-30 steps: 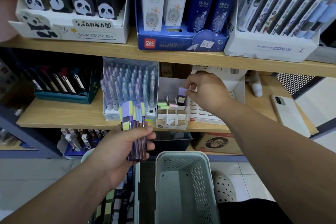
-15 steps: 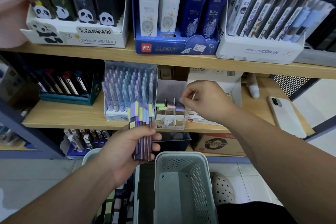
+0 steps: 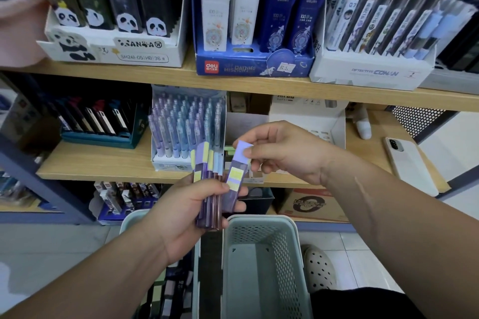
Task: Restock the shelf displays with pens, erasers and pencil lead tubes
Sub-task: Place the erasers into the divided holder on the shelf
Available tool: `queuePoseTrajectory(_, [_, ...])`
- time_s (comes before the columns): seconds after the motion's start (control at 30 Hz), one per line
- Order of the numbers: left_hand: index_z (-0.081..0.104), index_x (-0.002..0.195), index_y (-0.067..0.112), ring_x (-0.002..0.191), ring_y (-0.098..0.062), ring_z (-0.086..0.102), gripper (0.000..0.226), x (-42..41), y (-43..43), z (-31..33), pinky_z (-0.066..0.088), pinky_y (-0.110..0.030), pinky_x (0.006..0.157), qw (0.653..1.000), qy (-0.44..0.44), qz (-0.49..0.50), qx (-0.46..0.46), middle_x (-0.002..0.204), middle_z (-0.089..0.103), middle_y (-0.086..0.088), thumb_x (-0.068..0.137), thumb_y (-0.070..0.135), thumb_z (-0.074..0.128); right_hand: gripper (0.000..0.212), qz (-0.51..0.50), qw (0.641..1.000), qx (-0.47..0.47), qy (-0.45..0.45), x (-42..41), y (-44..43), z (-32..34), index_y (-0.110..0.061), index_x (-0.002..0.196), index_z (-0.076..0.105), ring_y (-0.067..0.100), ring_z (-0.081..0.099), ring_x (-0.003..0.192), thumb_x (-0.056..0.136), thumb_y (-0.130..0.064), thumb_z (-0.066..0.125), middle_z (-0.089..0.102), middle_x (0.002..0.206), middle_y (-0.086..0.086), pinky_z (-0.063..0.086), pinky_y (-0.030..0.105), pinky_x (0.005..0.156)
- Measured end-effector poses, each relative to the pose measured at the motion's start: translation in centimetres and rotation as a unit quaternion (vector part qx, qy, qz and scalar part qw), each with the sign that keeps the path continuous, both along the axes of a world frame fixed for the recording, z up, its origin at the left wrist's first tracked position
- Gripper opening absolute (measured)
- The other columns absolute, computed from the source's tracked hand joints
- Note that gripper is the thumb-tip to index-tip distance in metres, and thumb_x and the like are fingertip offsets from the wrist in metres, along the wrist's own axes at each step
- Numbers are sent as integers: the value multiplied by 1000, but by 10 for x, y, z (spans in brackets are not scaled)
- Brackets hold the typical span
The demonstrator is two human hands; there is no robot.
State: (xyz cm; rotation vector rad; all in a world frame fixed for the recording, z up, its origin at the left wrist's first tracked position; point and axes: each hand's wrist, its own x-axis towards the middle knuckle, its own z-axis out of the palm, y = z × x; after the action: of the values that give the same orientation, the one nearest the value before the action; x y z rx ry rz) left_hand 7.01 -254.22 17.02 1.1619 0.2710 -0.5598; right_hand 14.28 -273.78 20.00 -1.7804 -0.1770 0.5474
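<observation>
Presently, head view: left hand [image 3: 191, 215] is gripping a bundle of pencil lead tubes [image 3: 207, 189] upright, fingers wrapped around them, above the pale basket [image 3: 293, 246] and before the front edge of the middle shelf [image 3: 103, 163]. Right hand [image 3: 287, 153] is pinching one tube [image 3: 234, 179] by its lilac cap between thumb and fingertips, touching the bundle's right side. Phone [image 3: 412, 166] is lying near the shelf's right edge.

You stand in a stationery shop. Wooden shelves [image 3: 259, 85] carry branded display boxes [image 3: 254, 67] packed with pens and pencil leads, one bearing a handwritten price tag [image 3: 288, 68], with restocking baskets [image 3: 261, 267] below.
</observation>
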Motion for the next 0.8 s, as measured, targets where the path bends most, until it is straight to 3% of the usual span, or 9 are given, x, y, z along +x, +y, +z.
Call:
queuePoseTrajectory(0.13, [67, 116, 0, 83, -25, 76, 27, 1, 0, -3, 53, -26, 52, 1000, 20, 14, 12, 102, 76, -16, 91, 7, 58, 17, -33, 999, 4, -3, 3, -9, 5, -4, 104, 71, 14, 63, 64, 92, 6, 63, 72, 82, 11, 49, 21, 55])
queuePoseTrajectory(0.3, [63, 113, 3, 70, -22, 73, 26, 4, 3, -8, 55, -32, 57, 997, 36, 57, 48, 95, 77, -13, 88, 8, 66, 14, -143, 987, -31, -64, 13, -29, 8, -6, 99, 70, 18, 64, 65, 92, 4, 64, 72, 81, 16, 56, 29, 65])
queuePoseTrajectory(0.47, [66, 103, 4, 57, -19, 63, 24, 5, 5, -10, 54, -33, 54, 996, 40, 69, 36, 74, 67, -8, 81, 13, 73, 21, -264, 933, -118, -216, 21, -39, 9, -26, 80, 66, 7, 66, 65, 94, -10, 66, 70, 73, -6, 53, 23, 64])
queuePoseTrajectory(0.57, [66, 101, 7, 57, -20, 62, 23, 5, 5, -10, 52, -33, 56, 997, 38, 68, 21, 74, 65, -9, 80, 15, 72, 21, -198, 896, -243, -314, 24, -36, -6, -30, 80, 71, -2, 59, 62, 95, -17, 65, 63, 72, -22, 40, 14, 60])
queuePoseTrajectory(0.63, [67, 101, 7, 58, -20, 62, 27, 5, 5, -10, 52, -33, 57, 997, 37, 64, 12, 76, 65, -9, 76, 17, 73, 15, -142, 879, -292, -349, 28, -33, -18, -24, 90, 77, -2, 58, 66, 95, -16, 65, 60, 75, -19, 34, 7, 62])
queuePoseTrajectory(0.73, [69, 103, 7, 59, -20, 62, 36, 6, 6, -9, 51, -34, 57, 998, 35, 55, -4, 76, 64, -9, 69, 19, 72, 13, -94, 846, -355, -387, 38, -29, -32, -25, 93, 78, 15, 61, 87, 93, -18, 67, 65, 93, -4, 46, 26, 77])
queuePoseTrajectory(0.8, [69, 106, 6, 59, -20, 62, 40, 6, 7, -8, 51, -33, 55, 998, 34, 54, -7, 77, 64, -9, 68, 18, 71, 13, -81, 830, -387, -394, 40, -25, -34, -22, 96, 79, 21, 62, 88, 92, -18, 68, 67, 98, -1, 51, 33, 77])
